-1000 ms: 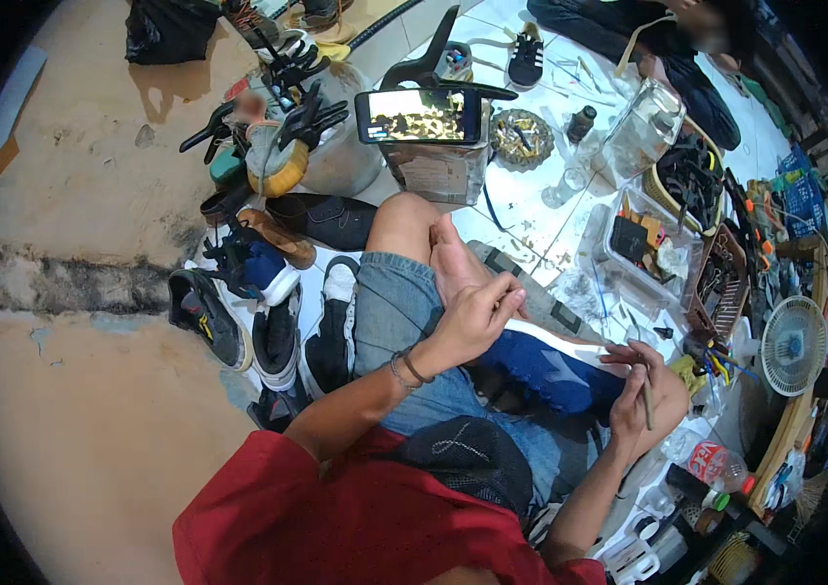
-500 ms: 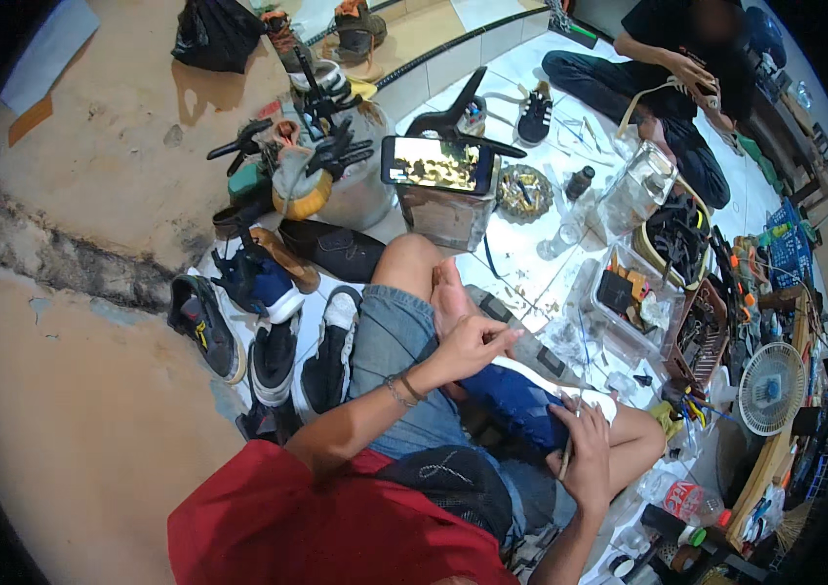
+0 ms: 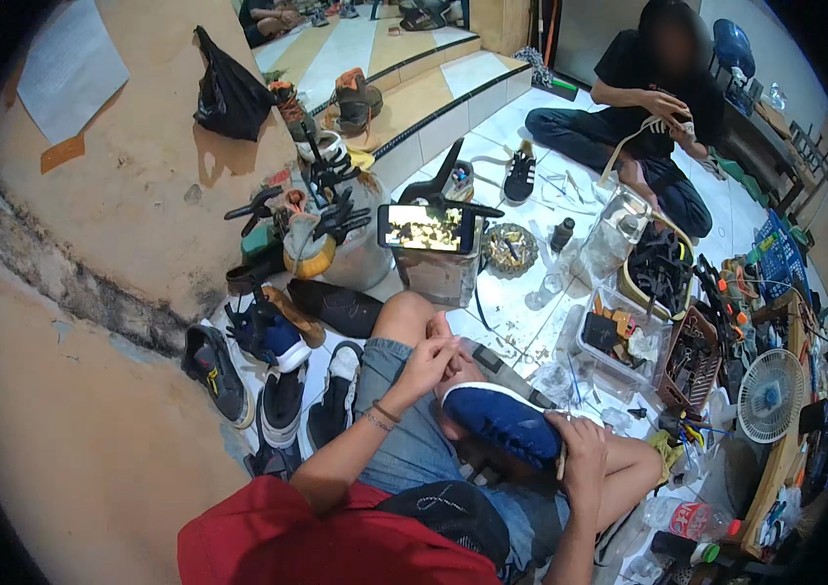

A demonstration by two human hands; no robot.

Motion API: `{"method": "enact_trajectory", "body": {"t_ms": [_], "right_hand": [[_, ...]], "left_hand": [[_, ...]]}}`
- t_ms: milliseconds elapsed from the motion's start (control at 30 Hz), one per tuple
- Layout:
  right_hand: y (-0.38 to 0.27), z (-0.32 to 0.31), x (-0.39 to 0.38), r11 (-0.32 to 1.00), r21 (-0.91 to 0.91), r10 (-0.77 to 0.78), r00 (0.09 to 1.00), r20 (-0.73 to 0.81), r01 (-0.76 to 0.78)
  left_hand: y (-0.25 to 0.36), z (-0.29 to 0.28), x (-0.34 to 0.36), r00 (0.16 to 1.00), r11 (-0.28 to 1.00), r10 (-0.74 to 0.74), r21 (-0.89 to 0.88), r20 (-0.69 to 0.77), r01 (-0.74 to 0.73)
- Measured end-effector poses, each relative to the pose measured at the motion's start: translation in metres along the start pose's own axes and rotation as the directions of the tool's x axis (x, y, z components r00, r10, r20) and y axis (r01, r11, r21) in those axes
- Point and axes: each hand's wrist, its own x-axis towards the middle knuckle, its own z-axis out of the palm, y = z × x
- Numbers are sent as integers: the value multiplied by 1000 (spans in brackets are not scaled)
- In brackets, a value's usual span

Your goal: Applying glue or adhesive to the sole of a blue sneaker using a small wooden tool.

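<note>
A navy blue shoe (image 3: 502, 421) with a white sole edge rests across my lap, over my crossed legs. My right hand (image 3: 582, 447) is closed around its right end. A thin, light-coloured stick-like handle (image 3: 561, 462) shows beside those fingers; its tip is hidden. To the left of the shoe, clear of it, my left hand (image 3: 431, 367) is held over my bare foot with its fingers pinched together. Whatever may be between them is too small to make out. A dark cap-like item (image 3: 448, 517) lies against my waist.
Several worn shoes (image 3: 279, 409) stand at my left. Ahead, a phone (image 3: 426, 228) leans on a box beside a dish of cigarette butts (image 3: 510, 248). Tool bins (image 3: 619, 327) and a fan (image 3: 771, 395) crowd the right. Another person (image 3: 653, 117) sits across, handling a shoe.
The head view has tilted upward. My left hand has moved left, away from the shoe. The shoe has turned, showing more of its blue upper; my right hand still grips it.
</note>
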Motion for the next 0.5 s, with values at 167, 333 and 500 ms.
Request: {"method": "enact_trajectory", "body": {"t_ms": [167, 333, 500], "right_hand": [[5, 5, -3, 999, -11, -51, 997, -52, 51], [7, 2, -6, 999, -29, -16, 1000, -27, 15], [11, 5, -6, 998, 23, -53, 995, -83, 55]], "left_hand": [[-27, -15, 3, 984, 999, -17, 32, -180, 23], [-22, -12, 6, 958, 983, -130, -159, -255, 91], [-20, -14, 7, 973, 987, -87, -147, -212, 56]]}}
